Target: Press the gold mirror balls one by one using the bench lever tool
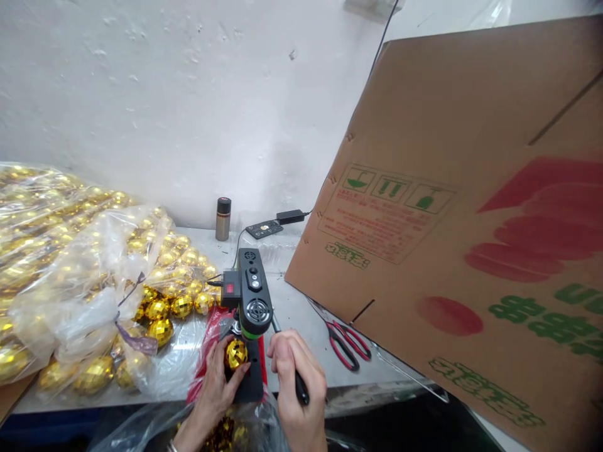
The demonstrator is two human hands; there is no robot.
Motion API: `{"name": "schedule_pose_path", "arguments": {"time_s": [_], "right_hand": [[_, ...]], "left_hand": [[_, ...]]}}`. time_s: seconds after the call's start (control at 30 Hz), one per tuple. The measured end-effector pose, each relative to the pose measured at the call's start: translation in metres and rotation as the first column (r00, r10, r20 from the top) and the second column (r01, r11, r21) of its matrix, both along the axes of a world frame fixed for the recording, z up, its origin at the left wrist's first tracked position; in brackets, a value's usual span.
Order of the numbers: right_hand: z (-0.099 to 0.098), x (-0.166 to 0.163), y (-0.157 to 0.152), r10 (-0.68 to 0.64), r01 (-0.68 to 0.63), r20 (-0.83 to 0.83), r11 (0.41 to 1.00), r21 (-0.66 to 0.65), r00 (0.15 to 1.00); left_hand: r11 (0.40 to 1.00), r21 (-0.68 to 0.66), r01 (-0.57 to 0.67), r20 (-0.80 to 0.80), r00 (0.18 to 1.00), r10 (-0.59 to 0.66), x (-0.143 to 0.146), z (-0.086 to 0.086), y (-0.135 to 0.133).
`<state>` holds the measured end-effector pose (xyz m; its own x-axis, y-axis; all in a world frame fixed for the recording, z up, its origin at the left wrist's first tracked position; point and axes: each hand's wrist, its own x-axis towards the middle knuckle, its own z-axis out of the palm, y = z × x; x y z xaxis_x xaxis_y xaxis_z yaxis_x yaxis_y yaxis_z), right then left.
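My left hand (217, 383) is closed around a small gold mirrored ball (235, 353), holding it under the head of a black tabletop device (252, 292). My right hand (294, 386) grips a thin dark-handled tool (298, 383) whose metal shaft points up toward the device. The device has a red display on its left side and a round grille at its front. Both hands sit at the near edge of the table.
Clear plastic bags of gold mirrored balls (70, 276) fill the left of the table. A large tilted cardboard box (471, 238) stands at the right, with red-handled scissors (346, 345) beside it. A metal flask (223, 218), a phone and a charger lie by the wall.
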<state>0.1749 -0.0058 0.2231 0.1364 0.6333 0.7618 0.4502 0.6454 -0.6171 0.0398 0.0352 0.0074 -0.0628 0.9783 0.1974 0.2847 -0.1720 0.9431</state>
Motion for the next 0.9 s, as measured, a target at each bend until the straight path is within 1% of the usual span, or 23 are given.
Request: {"name": "schedule_pose_path", "arguments": {"time_s": [0.1, 0.33, 0.47, 0.6, 0.73, 0.8, 0.9], "right_hand": [[-0.002, 0.001, -0.001, 0.007, -0.007, 0.007, 1.0, 0.003, 1.0], [-0.002, 0.001, -0.002, -0.013, 0.012, 0.02, 1.0, 0.023, 1.0], [-0.003, 0.002, -0.003, -0.017, 0.016, 0.033, 0.999, 0.035, 0.999], [-0.008, 0.001, -0.004, -0.016, 0.016, 0.011, 1.0, -0.005, 1.0], [-0.016, -0.005, -0.008, -0.046, 0.042, -0.08, 0.998, -0.05, 0.996], [-0.023, -0.009, -0.01, -0.074, 0.068, -0.107, 0.996, -0.059, 0.992], [-0.039, -0.014, -0.013, -0.132, 0.127, -0.101, 0.99, -0.052, 0.986]], "left_hand": [[1.0, 0.014, 0.023, 0.006, 1.0, -0.023, 0.002, 0.001, 0.001], [0.983, 0.06, 0.173, -0.054, 0.984, -0.17, -0.006, 0.026, 0.003], [0.974, 0.072, 0.217, -0.117, 0.971, -0.207, -0.009, 0.034, 0.007], [0.976, 0.087, 0.2, -0.238, 0.955, -0.175, -0.004, 0.037, 0.013], [0.981, 0.114, 0.159, -0.327, 0.938, -0.114, 0.001, 0.036, 0.016], [0.983, 0.119, 0.142, -0.346, 0.934, -0.093, 0.001, 0.033, 0.016], [0.983, 0.12, 0.14, -0.343, 0.935, -0.091, 0.001, 0.028, 0.014]]}}
